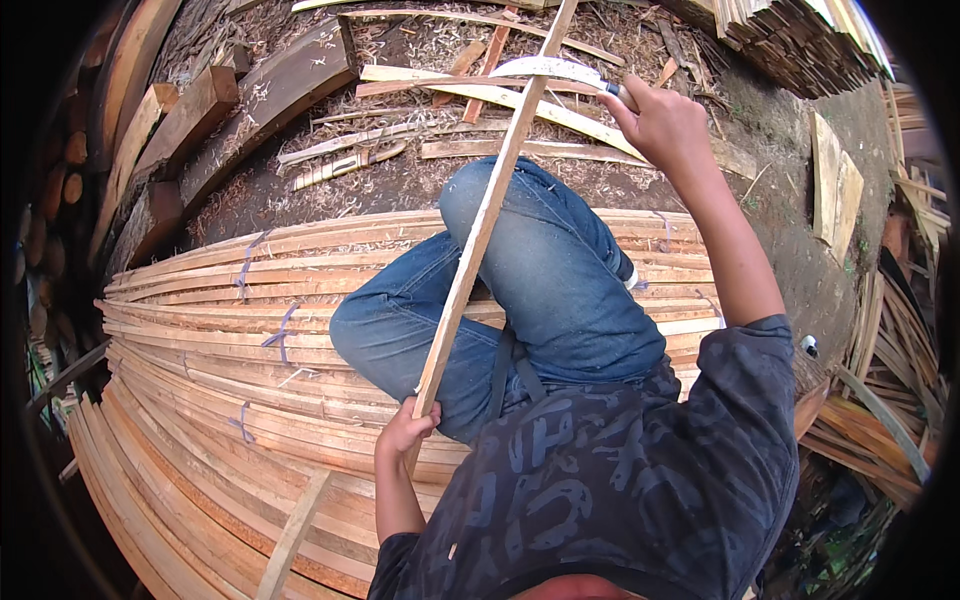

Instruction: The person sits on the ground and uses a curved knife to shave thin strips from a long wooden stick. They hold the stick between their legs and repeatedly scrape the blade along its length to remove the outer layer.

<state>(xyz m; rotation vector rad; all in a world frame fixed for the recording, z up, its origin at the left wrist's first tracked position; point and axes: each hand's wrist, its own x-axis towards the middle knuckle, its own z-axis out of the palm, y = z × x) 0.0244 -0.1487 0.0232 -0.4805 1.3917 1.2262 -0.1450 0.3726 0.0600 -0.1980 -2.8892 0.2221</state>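
Note:
My left hand [407, 428] is closed round the near end of a long, narrow wooden strip [470, 255]. The strip slants up and away across my bent knees, and its far end runs out of the top of the view. In my right hand [660, 122], out beyond the knees on the right, is the dark handle of a knife with a curved, shiny blade [548, 68]. Its blade points left and meets the strip near the far end. Whether the edge is cutting into the wood, I cannot tell. Pale, rough patches show along the strip's left edge.
Tied bundles of wooden strips [200, 335] lie under and left of my legs. Thick timber beams [265, 110] rest at the far left. Loose slats [560, 115] and shavings litter the ground ahead. Stacked boards [800, 40] stand at the far right; a loose strip [293, 535] lies lower left.

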